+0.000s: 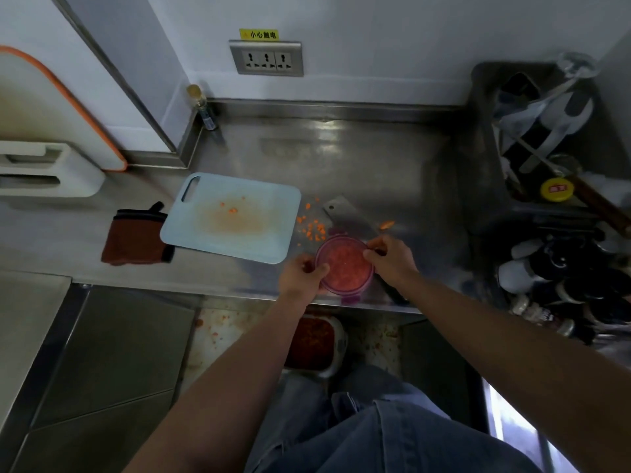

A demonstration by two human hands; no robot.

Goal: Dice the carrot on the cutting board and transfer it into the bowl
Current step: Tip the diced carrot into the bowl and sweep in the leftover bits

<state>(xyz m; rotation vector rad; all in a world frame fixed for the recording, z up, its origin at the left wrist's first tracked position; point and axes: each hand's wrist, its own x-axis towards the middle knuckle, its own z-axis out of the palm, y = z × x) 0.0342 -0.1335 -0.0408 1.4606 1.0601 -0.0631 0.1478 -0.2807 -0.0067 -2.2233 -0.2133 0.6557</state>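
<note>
Spilled carrot dice (312,230) lie just above the bowl (345,264), nearer the left hand (300,273), which grips its rim while the right hand (392,256) pinches the opposite edge.

Bowl (345,291) at counter (392,158) edge, full of diced carrot (345,264). Left hand (302,273) grips left rim, right hand (391,257) pinches right rim. Bits (312,230) scattered between board (232,216) and cleaver (345,211).

A working kitchen. The left hand (302,273) and right hand (389,256) hold a bowl (345,264) at the front edge of a stainless steel counter (375,158). Just left of the grip lies a cutting board (232,216). Just beyond the grip lies a cleaver (345,211). Well right of it stand dark bottles (560,285) and a bin (481,138) of utensils.
</note>
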